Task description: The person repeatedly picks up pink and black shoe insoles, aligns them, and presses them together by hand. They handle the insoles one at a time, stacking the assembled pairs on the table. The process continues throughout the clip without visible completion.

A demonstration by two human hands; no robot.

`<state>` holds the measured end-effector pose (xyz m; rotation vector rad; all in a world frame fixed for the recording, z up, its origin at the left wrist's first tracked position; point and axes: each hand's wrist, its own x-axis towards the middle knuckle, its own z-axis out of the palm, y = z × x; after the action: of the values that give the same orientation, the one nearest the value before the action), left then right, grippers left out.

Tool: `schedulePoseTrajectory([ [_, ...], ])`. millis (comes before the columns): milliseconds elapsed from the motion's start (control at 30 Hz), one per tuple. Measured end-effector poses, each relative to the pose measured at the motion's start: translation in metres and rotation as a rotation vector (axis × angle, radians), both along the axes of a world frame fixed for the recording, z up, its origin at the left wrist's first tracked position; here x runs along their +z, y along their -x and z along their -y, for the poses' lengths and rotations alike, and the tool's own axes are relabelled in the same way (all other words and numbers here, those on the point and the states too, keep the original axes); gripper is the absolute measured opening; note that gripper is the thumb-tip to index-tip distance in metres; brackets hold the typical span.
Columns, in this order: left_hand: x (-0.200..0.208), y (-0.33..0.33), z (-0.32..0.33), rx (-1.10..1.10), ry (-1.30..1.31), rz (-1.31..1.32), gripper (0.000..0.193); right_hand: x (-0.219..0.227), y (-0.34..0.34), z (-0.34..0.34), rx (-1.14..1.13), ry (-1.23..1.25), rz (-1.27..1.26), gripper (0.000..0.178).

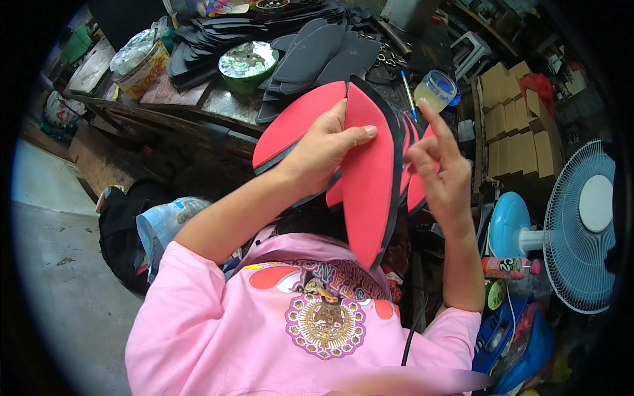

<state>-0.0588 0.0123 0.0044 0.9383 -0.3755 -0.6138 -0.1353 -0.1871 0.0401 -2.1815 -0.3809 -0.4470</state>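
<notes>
My left hand [323,142] is closed on a pointed, sole-shaped foam piece [366,191], red on its face with a black layer along its edge. The thumb lies on the red face, while the other fingers are mostly hidden behind. Beyond that hand is another red foam sole [297,125] with a dark underside. More red-and-black foam soles [416,188] show between the held piece and my right hand [446,171]. That hand is raised, index finger pointing up and the others loosely bent apart, with nothing visible in it.
Stacks of black sole pieces [310,56] cover the workbench, around a green tub [248,69] of whitish stuff. A pen [408,91] and a clear plastic jar [436,89] stand farther right. Cardboard boxes [515,112] and a fan [578,224] are on the right.
</notes>
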Motion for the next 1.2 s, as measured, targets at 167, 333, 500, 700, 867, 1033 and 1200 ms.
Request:
schedulePoseTrajectory([
  [167, 0.007, 0.004, -0.006, -0.093, -0.093, 0.028, 0.052, -0.007, -0.014, 0.01, 0.076, 0.154, 0.081, 0.061],
  [333, 0.016, 0.01, -0.008, -0.163, -0.184, 0.043, 0.067, -0.016, -0.021, 0.01, 0.064, 0.097, 0.067, 0.074],
  [500, 0.009, -0.008, -0.009, -0.238, -0.048, -0.039, 0.053, -0.024, -0.025, 0.006, 0.214, -0.09, 0.083, 0.078],
  [700, 0.006, -0.025, -0.018, -0.154, -0.071, -0.055, 0.036, -0.019, -0.002, 0.004, 0.229, 0.201, 0.177, 0.08],
  [867, 0.008, -0.015, -0.008, -0.185, -0.064, -0.044, 0.03, -0.013, -0.009, 0.008, -0.029, 0.498, 0.293, 0.082],
  [1033, 0.009, -0.026, -0.014, -0.069, -0.059, -0.075, 0.052, -0.029, 0.007, 0.0, 0.123, 0.593, 0.36, 0.081],
  [1200, 0.005, -0.025, -0.011, -0.079, -0.078, -0.051, 0.05, -0.029, 0.009, 0.01, 0.13, 0.206, 0.438, 0.075],
])
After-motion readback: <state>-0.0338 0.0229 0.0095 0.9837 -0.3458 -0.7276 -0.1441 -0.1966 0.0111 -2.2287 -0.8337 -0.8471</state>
